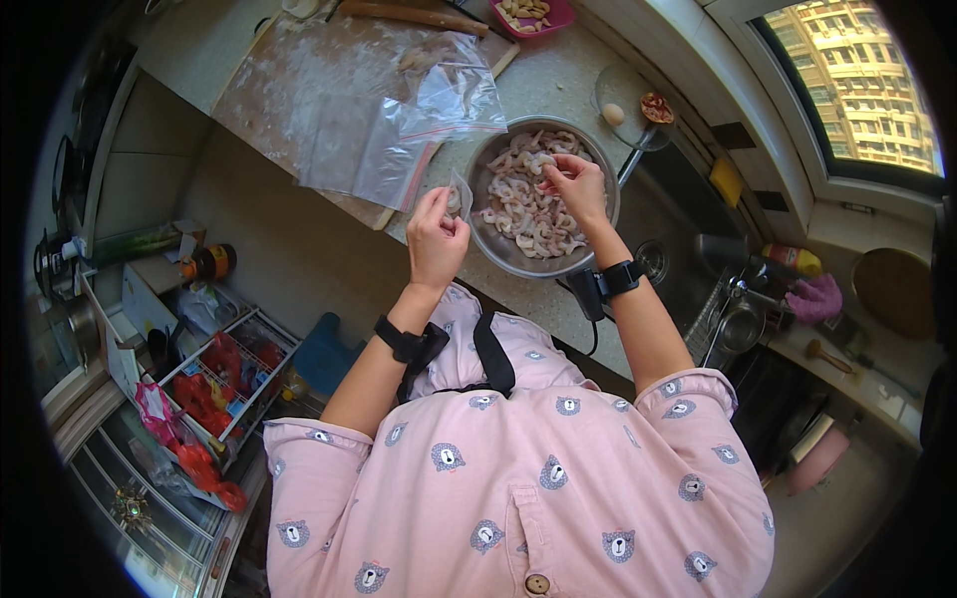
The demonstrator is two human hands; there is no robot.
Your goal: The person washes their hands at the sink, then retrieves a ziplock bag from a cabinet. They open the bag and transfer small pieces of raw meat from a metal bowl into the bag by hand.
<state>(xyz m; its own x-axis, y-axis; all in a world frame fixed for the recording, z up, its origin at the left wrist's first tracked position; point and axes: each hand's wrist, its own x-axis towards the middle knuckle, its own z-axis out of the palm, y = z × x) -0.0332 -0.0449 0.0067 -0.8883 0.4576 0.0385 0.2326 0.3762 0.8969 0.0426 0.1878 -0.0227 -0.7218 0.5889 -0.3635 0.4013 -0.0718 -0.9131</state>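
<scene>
A steel bowl full of peeled raw shrimp stands on the counter before me. Over its right part is my right hand, thumb and fingertips closed on a shrimp. Left of the bowl's rim, my left hand holds a small clear plastic bag with some shrimp inside. Farther left, clear zip bags lie over the edge of a floured wooden board.
A pink basket of pale pieces and a rolling pin are at the back. Beyond the bowl, a glass dish holds an egg. The sink lies right; an open pull-out rack stands lower left.
</scene>
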